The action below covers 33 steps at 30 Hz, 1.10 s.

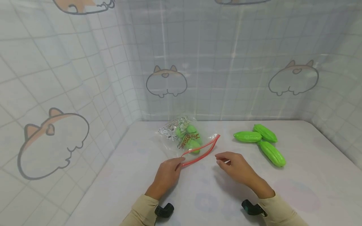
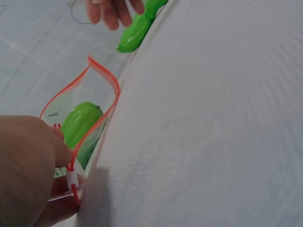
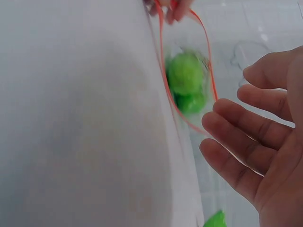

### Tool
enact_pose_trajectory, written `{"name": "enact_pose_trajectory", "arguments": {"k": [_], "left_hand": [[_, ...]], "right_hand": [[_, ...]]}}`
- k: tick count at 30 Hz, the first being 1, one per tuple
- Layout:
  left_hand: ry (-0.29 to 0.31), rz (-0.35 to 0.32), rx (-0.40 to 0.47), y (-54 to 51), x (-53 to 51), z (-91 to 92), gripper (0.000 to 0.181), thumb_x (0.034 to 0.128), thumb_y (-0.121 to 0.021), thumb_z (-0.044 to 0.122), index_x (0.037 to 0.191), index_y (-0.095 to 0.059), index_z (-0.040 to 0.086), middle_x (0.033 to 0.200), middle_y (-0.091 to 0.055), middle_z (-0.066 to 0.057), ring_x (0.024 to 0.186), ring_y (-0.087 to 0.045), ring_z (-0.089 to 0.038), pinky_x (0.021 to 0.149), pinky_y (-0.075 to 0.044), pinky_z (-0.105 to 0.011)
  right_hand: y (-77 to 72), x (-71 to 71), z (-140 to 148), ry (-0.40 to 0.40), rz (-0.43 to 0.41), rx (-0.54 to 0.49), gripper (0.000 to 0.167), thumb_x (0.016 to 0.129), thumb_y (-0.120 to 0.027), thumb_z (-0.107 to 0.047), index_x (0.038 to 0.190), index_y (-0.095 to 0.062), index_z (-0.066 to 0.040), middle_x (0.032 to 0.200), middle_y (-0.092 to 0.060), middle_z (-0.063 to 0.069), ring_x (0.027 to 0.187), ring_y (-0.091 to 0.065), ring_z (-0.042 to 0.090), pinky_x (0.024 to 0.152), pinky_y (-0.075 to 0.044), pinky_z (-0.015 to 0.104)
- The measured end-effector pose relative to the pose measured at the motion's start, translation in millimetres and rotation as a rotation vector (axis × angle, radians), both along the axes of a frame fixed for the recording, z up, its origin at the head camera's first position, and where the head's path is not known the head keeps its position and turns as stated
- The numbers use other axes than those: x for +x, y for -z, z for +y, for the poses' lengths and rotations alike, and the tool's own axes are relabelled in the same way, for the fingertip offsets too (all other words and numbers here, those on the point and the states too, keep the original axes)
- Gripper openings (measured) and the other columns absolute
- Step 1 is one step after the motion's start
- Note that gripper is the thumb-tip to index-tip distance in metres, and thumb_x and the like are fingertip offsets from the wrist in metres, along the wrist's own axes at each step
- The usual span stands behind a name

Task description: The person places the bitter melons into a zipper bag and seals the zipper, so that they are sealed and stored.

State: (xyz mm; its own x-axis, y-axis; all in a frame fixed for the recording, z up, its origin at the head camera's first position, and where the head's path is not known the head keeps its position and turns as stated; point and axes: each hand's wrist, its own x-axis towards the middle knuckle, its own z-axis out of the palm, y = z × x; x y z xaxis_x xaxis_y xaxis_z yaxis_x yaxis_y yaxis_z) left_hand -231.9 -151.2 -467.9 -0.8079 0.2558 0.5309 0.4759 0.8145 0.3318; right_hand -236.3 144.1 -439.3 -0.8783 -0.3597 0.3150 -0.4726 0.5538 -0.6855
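Note:
A clear zip bag [image 1: 169,147] with a red zip edge and printed figures lies on the table, its mouth spread toward me. Inside it are several green fruit-like pieces [image 1: 193,146], partly hidden by the print. My left hand [image 1: 168,172] pinches the left end of the red edge, where a white slider [image 2: 72,179] shows in the left wrist view. Just right of the bag's mouth, my right hand [image 1: 236,167] hovers with relaxed fingers and nothing in them. In the right wrist view its fingers [image 3: 236,120] are spread loosely near the red edge.
Three ridged green vegetables, resembling bitter melons [image 1: 272,153], lie together on the white table [image 1: 305,157] to the right. Tiled-pattern curtains [image 1: 226,78] with cartoon animals stand behind and on both sides. A dark wrist device [image 1: 164,210] sits at each sleeve.

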Motion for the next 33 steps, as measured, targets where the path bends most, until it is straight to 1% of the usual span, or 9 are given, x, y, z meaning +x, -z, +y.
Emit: {"name": "enact_pose_trajectory", "arguments": {"k": [4,10,15,19,25,29,33], "left_hand": [[-0.01,-0.027,-0.002,-2.5,1.3,1.3,0.026,0.091,-0.073,0.008,0.117,-0.075,0.012,0.111,-0.074,-0.004,0.104,-0.07,-0.02,0.089,-0.056,-0.041],[-0.018,-0.046,-0.005,-4.6,2.2,2.3,0.028,0.0913,-0.074,0.011,0.119,-0.074,0.011,0.113,-0.074,-0.005,0.105,-0.07,-0.02,0.089,-0.056,-0.04],[-0.022,-0.055,-0.01,-6.1,2.7,3.0,0.028,0.0914,-0.074,0.012,0.12,-0.074,0.011,0.113,-0.073,-0.005,0.105,-0.07,-0.02,0.089,-0.056,-0.041],[-0.017,-0.053,-0.016,-6.4,2.9,3.7,0.027,0.092,-0.073,0.013,0.119,-0.074,0.011,0.113,-0.074,-0.004,0.105,-0.07,-0.02,0.089,-0.056,-0.041],[-0.015,-0.06,-0.011,-6.7,3.9,3.7,0.027,0.0922,-0.073,0.013,0.119,-0.074,0.011,0.113,-0.074,-0.004,0.105,-0.069,-0.02,0.09,-0.056,-0.041],[-0.013,-0.063,-0.005,-6.7,5.0,2.9,0.028,0.0921,-0.074,0.013,0.12,-0.074,0.011,0.114,-0.073,-0.005,0.106,-0.069,-0.021,0.09,-0.055,-0.042],[-0.012,-0.066,0.004,-6.2,5.7,1.9,0.028,0.0918,-0.074,0.013,0.12,-0.074,0.011,0.114,-0.073,-0.005,0.106,-0.069,-0.021,0.09,-0.055,-0.041]], "right_hand": [[2.0,0.2,17,0.05,0.031,-0.012,0.025,0.096,-0.068,-0.012,0.119,-0.072,-0.003,0.11,-0.073,0.006,0.097,-0.068,0.014,0.081,-0.057,0.031],[4.0,-0.4,37,0.114,0.074,-0.008,0.023,0.096,-0.067,-0.012,0.117,-0.072,-0.002,0.107,-0.074,0.006,0.095,-0.069,0.016,0.08,-0.057,0.033],[2.7,-0.2,50,0.155,0.073,0.011,0.024,0.096,-0.067,-0.013,0.118,-0.072,-0.002,0.107,-0.074,0.007,0.095,-0.069,0.019,0.081,-0.057,0.037],[0.7,0.9,60,0.18,0.06,0.031,0.026,0.098,-0.066,-0.017,0.12,-0.071,-0.004,0.11,-0.074,0.007,0.097,-0.069,0.021,0.082,-0.057,0.04],[2.8,-0.3,74,0.19,0.048,0.031,0.028,0.099,-0.065,-0.019,0.123,-0.07,-0.003,0.113,-0.073,0.008,0.098,-0.069,0.023,0.083,-0.057,0.041],[2.2,0.7,81,0.191,0.062,0.019,0.028,0.098,-0.066,-0.017,0.122,-0.07,-0.002,0.111,-0.073,0.01,0.096,-0.07,0.025,0.078,-0.058,0.039],[-1.2,1.4,87,0.228,0.066,0.02,0.03,0.098,-0.066,-0.022,0.121,-0.07,-0.003,0.11,-0.073,0.012,0.094,-0.07,0.029,0.071,-0.058,0.038]]}}
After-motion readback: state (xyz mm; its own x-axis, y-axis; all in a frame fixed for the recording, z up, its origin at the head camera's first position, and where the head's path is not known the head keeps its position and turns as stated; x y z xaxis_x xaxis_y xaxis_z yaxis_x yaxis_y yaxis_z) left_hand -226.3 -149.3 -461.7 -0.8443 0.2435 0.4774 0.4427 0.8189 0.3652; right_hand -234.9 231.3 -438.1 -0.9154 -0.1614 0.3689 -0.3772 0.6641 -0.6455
